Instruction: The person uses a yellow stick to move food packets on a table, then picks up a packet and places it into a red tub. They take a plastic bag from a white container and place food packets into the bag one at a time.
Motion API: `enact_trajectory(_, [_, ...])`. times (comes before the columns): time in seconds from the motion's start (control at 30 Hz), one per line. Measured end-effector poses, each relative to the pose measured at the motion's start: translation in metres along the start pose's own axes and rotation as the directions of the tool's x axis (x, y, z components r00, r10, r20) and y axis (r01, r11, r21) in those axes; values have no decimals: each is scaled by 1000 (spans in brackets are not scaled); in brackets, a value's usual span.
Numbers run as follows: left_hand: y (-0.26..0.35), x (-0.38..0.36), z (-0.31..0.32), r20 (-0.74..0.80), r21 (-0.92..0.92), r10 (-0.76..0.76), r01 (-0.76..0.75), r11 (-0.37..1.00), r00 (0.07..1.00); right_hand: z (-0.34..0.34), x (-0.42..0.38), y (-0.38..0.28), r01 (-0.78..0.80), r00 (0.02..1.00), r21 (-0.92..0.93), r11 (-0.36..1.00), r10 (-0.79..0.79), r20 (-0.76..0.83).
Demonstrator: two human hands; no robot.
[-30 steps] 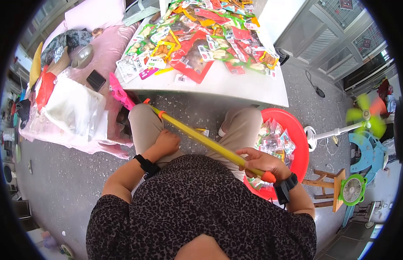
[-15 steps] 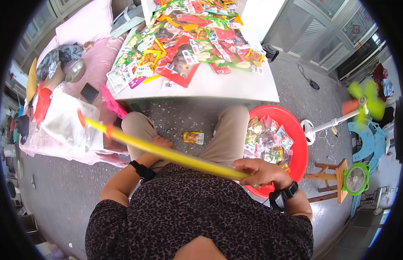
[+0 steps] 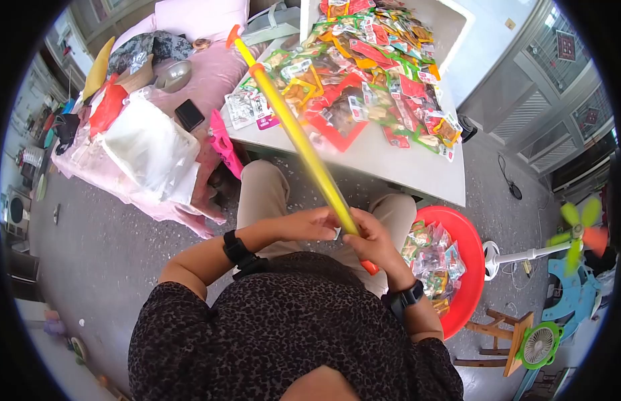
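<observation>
Yellow stick in right hand, slanting forward-left.

Left hand plus right hand: two are showing. Two dark wrist devices are being worn, one per arm. One yellow rod is bearing three orange fittings. One red basin and one white table are holding many packets, overlapping too heavily for a tally. Two fans are standing; one is carrying five blades: four green, one orange. One wooden stool, one bowl and one dark flat object are also registering.
</observation>
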State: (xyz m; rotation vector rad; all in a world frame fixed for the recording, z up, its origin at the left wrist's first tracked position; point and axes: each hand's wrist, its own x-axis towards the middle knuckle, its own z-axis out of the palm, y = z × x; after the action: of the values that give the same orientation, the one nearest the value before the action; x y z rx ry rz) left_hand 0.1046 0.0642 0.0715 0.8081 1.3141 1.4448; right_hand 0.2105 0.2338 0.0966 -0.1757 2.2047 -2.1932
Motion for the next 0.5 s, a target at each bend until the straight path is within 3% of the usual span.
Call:
enact_trajectory(0.07, [8,3,4,-97,-302,-84,51,952,992,11,25,4,0,1000,-98,995,2,23])
enact_trajectory(0.13, [5,3,-5,-195,-360,60,-128,924,979,9,47,19,52,997,-99,994,-45,70])
enact_trajectory(0.17, [3,3,-9,-245,-382,127,-216,898,961,8,53,27,76,994,-99,992,-67,92])
enact_trajectory(0.27, [10,-1,-41,-507,-351,26,-234,907,862,5,60,41,-54,988,120,991,36,150])
enact_trajectory(0.37, [24,-15,-102,-647,-339,-91,-179,924,757,-5,52,51,-68,991,205,976,43,128])
enact_trajectory(0.5, [34,-25,-183,-749,-388,-129,-272,881,650,-20,44,64,-210,971,229,951,174,164])
